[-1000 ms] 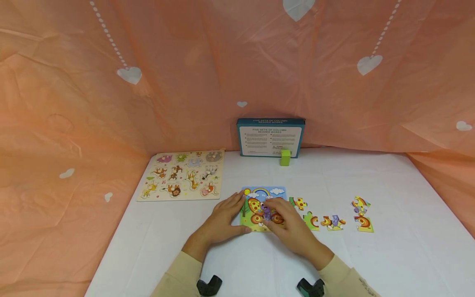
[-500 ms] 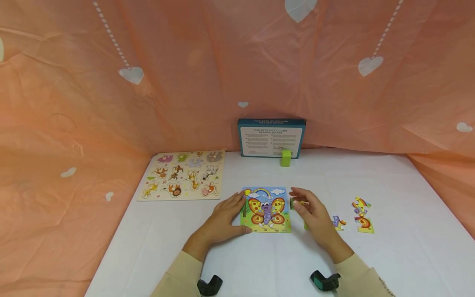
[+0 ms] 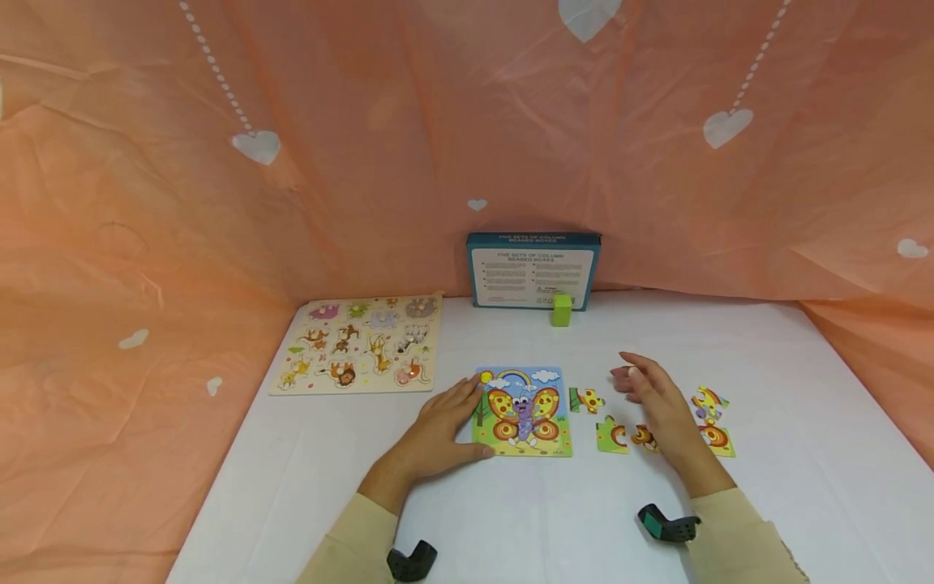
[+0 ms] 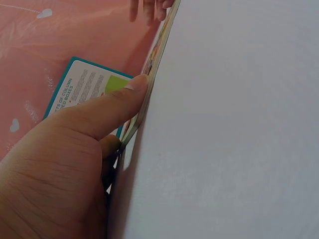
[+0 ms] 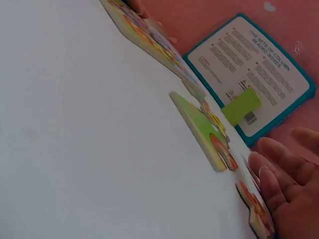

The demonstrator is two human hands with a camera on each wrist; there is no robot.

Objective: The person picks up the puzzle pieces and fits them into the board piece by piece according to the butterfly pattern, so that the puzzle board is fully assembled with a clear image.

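Note:
A square butterfly puzzle board (image 3: 523, 414) lies on the white table. My left hand (image 3: 441, 430) rests along its left side, the thumb at the lower left corner; in the left wrist view that thumb (image 4: 119, 104) lies on the edge of the board. To the right are several loose puzzle pieces, among them a green-edged one (image 3: 586, 400) and a green corner piece (image 3: 610, 435). Above them hovers my right hand (image 3: 660, 410), fingers loosely bent and holding nothing. It partly covers an orange and yellow piece (image 3: 644, 438). Beyond it lie a rainbow piece (image 3: 708, 401) and an orange piece (image 3: 718, 439).
A wooden animal peg puzzle (image 3: 357, 345) lies at the back left. At the back, a teal-edged box (image 3: 529, 272) stands upright with a green block (image 3: 561, 311) before it. Behind the table hangs an orange cloth (image 3: 409, 146) with white hearts.
My right hand has lifted off the butterfly board and moved right over the loose pieces, uncovering the picture. The left hand stays at the left side of the board.

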